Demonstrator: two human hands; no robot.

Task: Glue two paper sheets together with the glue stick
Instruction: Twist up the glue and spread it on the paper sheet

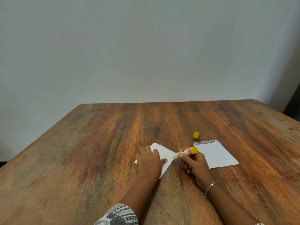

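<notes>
A small white paper sheet (164,154) lies on the wooden table (97,143), and my left hand (148,161) presses flat on it with fingers spread. My right hand (194,163) grips the uncapped glue stick (186,152), which is white with a pink and yellow end. The stick's tip touches the right edge of that sheet. A second, larger white sheet (217,155) lies to the right, just beyond my right hand. The yellow cap (196,134) sits on the table behind both sheets.
The table's far edge meets a plain grey wall (146,46). A dark object (293,104) stands at the far right edge of the view. A bracelet is on my right wrist.
</notes>
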